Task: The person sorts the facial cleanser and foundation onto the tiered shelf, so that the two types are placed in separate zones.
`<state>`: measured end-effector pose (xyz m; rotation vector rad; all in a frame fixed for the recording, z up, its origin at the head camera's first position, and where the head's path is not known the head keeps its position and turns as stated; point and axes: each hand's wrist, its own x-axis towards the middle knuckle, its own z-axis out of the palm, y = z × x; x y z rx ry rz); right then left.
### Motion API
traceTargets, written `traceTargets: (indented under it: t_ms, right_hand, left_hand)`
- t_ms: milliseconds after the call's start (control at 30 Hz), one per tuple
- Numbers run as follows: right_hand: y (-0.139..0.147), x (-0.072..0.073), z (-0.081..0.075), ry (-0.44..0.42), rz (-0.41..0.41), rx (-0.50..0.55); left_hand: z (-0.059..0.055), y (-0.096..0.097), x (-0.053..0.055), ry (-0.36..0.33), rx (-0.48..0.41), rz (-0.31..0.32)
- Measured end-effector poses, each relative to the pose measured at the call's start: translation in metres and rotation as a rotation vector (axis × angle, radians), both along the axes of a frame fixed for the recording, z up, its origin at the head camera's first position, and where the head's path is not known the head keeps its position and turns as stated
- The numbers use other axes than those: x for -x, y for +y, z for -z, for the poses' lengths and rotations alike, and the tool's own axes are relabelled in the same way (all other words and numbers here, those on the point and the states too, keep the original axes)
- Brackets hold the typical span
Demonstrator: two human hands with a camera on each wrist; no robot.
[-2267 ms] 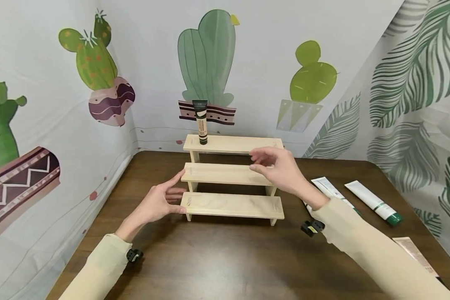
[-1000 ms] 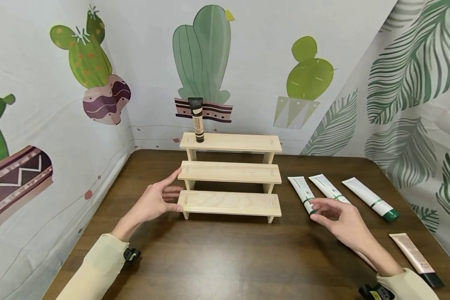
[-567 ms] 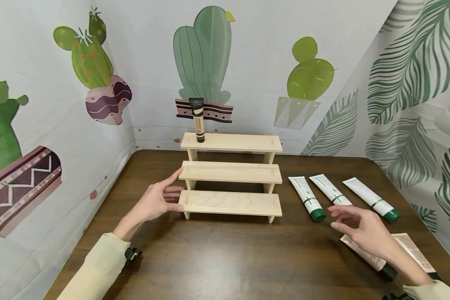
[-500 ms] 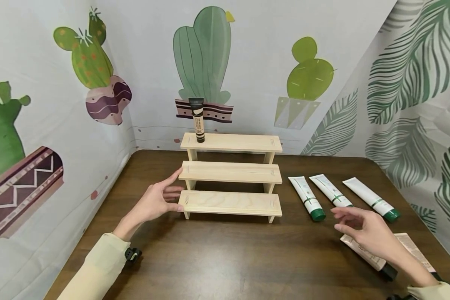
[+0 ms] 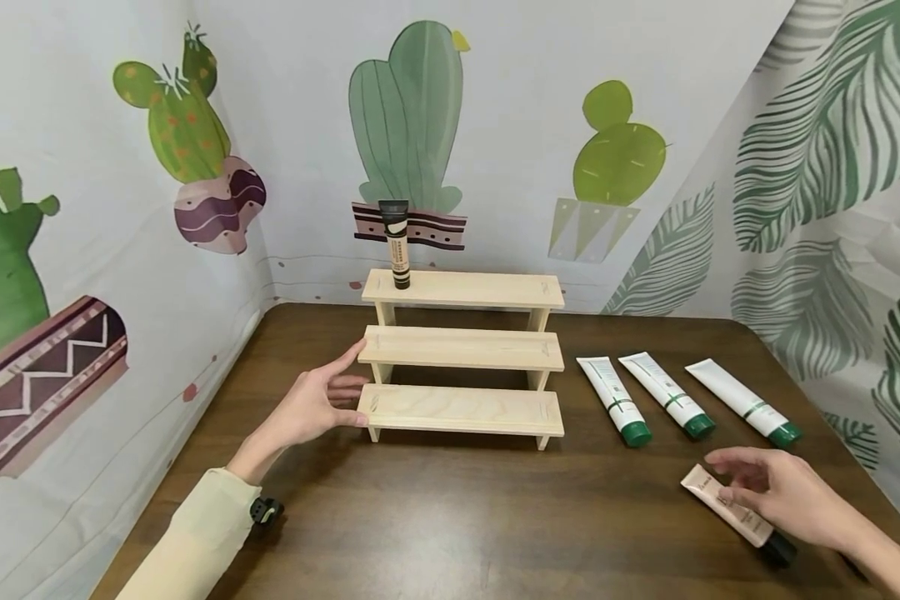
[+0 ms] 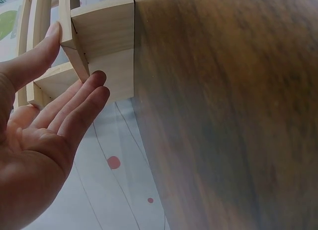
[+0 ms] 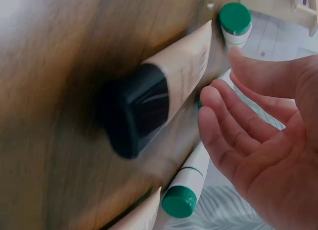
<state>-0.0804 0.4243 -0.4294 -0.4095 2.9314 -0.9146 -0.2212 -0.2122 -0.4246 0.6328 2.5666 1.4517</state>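
- The left hand (image 5: 307, 408) rests against the left side of the three-tier wooden display rack (image 5: 461, 347), thumb at the bottom tier and index finger at the middle tier. Its grip is spread, with the fingers mostly straight.
- The right hand (image 5: 787, 496) hovers over the pinkish-beige cosmetic tube (image 5: 727, 506). Its grip is spread too, fingers softly bent and holding nothing; the right wrist view shows a gap between hand and tube.
- That tube lies flat and slantwise on the tabletop (image 5: 420, 517), right of the rack, its black cap toward the person.
- A second beige tube (image 7: 141, 215) shows partly at the bottom edge of the right wrist view.
- Three white tubes with green caps lie beyond the right hand: the left one (image 5: 613, 400) and the middle one (image 5: 667, 393) side by side, the right one (image 5: 742, 402) a little apart.
- A slim black-and-beige tube (image 5: 397, 246) stands upright, black end up, near the top tier's left end.
- Behind hangs a cactus-printed backdrop (image 5: 525, 125).
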Motion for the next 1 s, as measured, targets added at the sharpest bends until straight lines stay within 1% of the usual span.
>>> traceTargets:
  t_ms: [100,233,300,533,633,833,1000]
  right_hand:
    - [0.007,-0.001,0.001,-0.060,-0.040,0.021]
    - [0.014,0.000,0.001,-0.140,-0.068,0.036]
    - [0.017,0.001,0.002,-0.165,-0.080,0.040]
    - [0.024,0.003,0.010,-0.130,-0.120,0.021]
    - [0.025,0.004,0.013,-0.119,-0.139,0.037]
    - [0.022,0.007,0.018,-0.066,-0.172,0.067]
    - [0.015,0.012,0.019,-0.066,-0.177,0.082]
  left_hand:
    - [0.001,0.000,0.000,0.004,0.003,0.001]
    - [0.001,-0.001,0.000,0.012,-0.003,0.008]
    - [0.001,-0.001,0.000,0.017,-0.001,0.007]
    - [0.002,-0.002,0.001,0.024,0.023,0.001]
    - [0.003,-0.002,0.000,0.024,0.036,-0.005]
    - [0.003,-0.001,0.000,0.015,0.025,-0.002]
    - [0.003,-0.001,0.002,0.011,0.016,-0.004]
